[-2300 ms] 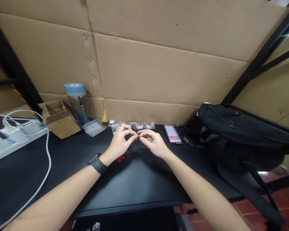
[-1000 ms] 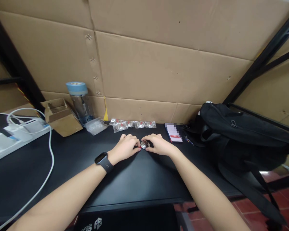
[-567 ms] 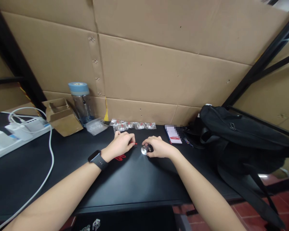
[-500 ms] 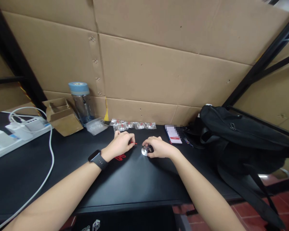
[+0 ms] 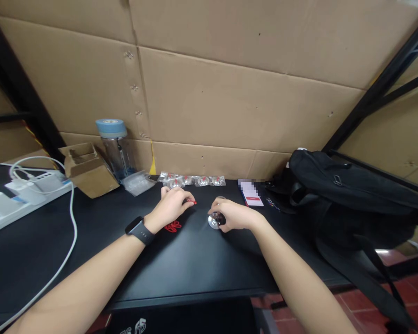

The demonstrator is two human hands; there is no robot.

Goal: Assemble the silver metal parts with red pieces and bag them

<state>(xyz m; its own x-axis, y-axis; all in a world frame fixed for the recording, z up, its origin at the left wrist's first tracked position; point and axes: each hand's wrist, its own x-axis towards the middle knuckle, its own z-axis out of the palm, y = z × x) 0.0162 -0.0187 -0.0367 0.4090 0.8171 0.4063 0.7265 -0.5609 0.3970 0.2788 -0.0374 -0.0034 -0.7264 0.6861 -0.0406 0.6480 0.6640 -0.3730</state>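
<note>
Red cord (image 5: 173,226) lies in a loose tangle on the black table, below my left hand (image 5: 172,206). The thumb and forefinger of that hand pinch a short end of red cord. My right hand (image 5: 231,214) has its fingers wrapped round a shiny round metal yo-yo-like piece (image 5: 214,221), held at the table surface with its flat face turned up to the left. Several similar metal discs in clear bags (image 5: 202,181) lie in a row behind the hands.
An open cardboard box (image 5: 94,178), a blue-lidded bottle (image 5: 113,148), a clear plastic bag (image 5: 138,183) and a power strip (image 5: 38,195) stand left. A phone (image 5: 251,194) and black backpack (image 5: 337,190) are on the right.
My right hand has shifted slightly right and down with the metal piece. My left hand has moved slightly left and up, still pinching the cord.
</note>
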